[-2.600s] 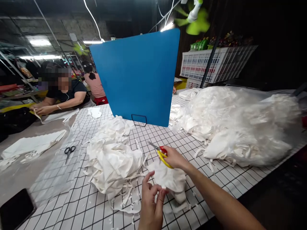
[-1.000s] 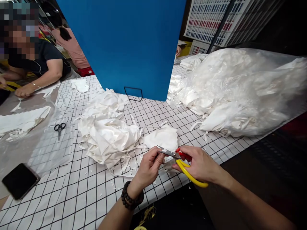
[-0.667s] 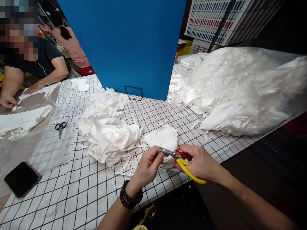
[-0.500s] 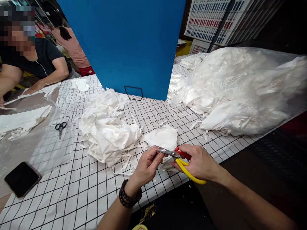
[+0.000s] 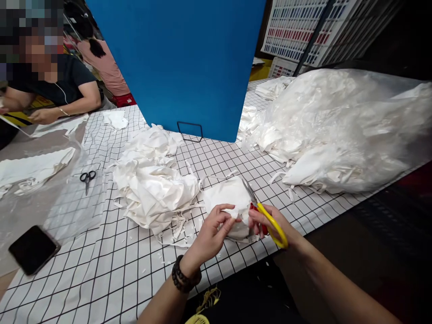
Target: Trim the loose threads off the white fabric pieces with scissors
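Note:
My right hand (image 5: 270,221) holds scissors (image 5: 272,223) with one yellow and one red handle; the blades point up and away, slightly apart. My left hand (image 5: 216,227) is closed in a pinch at the near side of a small white cloth piece (image 5: 227,194) on the table. Just left of it lies a crumpled heap of white cloth pieces (image 5: 155,189) with thin straps. Tiny white clippings are scattered near my left wrist, which wears a dark beaded bracelet (image 5: 184,275).
A blue panel (image 5: 178,67) stands on the checked tablecloth (image 5: 77,279), with a wire stand (image 5: 189,131) at its base. At right bulges a clear bag of white cloth (image 5: 344,126). A phone (image 5: 33,249) and black scissors (image 5: 87,179) lie left. A co-worker (image 5: 77,90) handles white cloth.
My right hand has drawn the scissors away from my left fingertips and turned the blades upward. My left hand stays nearly in place. The co-worker's hands have lifted a white strip.

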A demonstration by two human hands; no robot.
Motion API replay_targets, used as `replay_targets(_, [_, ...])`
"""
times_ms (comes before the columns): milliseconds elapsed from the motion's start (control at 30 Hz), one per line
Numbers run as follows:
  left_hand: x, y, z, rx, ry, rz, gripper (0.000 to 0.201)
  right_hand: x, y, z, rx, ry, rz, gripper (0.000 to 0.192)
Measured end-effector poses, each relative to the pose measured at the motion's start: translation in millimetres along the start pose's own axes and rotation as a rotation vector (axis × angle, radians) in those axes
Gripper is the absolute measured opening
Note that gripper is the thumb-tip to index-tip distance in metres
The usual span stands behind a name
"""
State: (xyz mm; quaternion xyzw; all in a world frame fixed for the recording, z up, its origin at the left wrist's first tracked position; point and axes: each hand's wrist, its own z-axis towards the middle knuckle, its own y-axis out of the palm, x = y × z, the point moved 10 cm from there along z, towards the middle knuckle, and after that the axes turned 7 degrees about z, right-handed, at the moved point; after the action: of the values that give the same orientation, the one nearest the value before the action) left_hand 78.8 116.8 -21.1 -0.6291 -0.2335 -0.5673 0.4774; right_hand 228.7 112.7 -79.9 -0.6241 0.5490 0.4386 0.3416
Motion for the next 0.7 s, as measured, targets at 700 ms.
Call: replay_targets(700, [-71.0,-69.9,98.3,-0.268,-0.064,1.075,0.010,-10.1,-38.1,-13.1,0.362,-0.133,-0.689,0.016])
